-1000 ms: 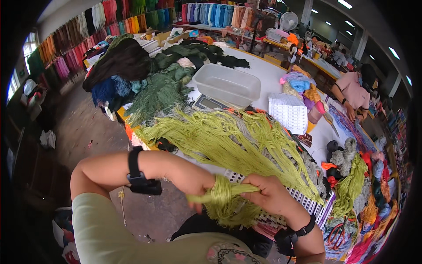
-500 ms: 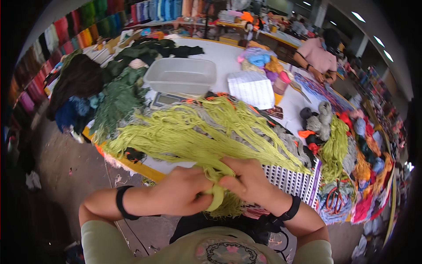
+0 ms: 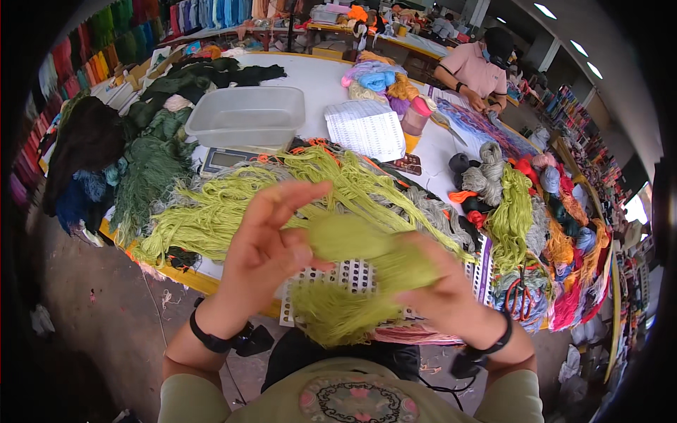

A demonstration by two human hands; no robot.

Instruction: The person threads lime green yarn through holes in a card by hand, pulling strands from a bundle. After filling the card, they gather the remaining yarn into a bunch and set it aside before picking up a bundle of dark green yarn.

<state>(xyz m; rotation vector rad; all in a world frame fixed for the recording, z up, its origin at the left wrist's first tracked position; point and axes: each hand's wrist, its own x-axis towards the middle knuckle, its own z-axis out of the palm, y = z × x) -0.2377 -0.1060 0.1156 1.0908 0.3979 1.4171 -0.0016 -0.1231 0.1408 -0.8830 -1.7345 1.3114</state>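
My right hand is closed around a hank of yellow-green yarn, smeared by motion. The hank's loose ends hang toward my lap, over a white sheet with rows of black holes. Beside the hank, my left hand is raised with its fingers apart and nothing held in it. Beyond my hands, more yellow-green yarn lies spread across the table, on top of grey and dark strands.
A clear plastic box rests on a scale. Nearby are a paper sheet and a pink-lidded container. Dark green yarn lies left; coloured hanks and red-handled scissors lie right. Another person works across the table.
Both hands were gripping the yellow-green hank together. My left hand has let go and moved up and left with spread fingers; the right keeps the hank. The whole view has shifted slightly.
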